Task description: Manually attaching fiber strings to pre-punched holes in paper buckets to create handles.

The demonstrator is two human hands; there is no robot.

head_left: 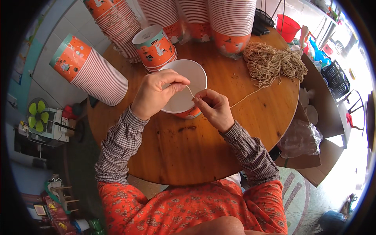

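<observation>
Over an upright paper bucket (201, 74), white inside and orange outside, both my hands pinch a thin beige cord (189, 90). My left hand (158, 92) holds one part of it between thumb and fingertips above the bucket's opening. Close by on the right, my right hand (213, 107) has its thumb and index finger closed on the cord at the bucket's rim. A short stretch of cord bends between the two pinches. From behind my right hand a strand runs across the table toward a bundle of beige cords (270, 64).
Nested orange buckets (98, 74) lean at the left of the round wooden table (250, 125). An upside-down stack (154, 47) stands behind the open bucket. More wrapped stacks (231, 23) line the back. Cardboard boxes (313, 156) stand at the right; a green fan (38, 115) is at far left.
</observation>
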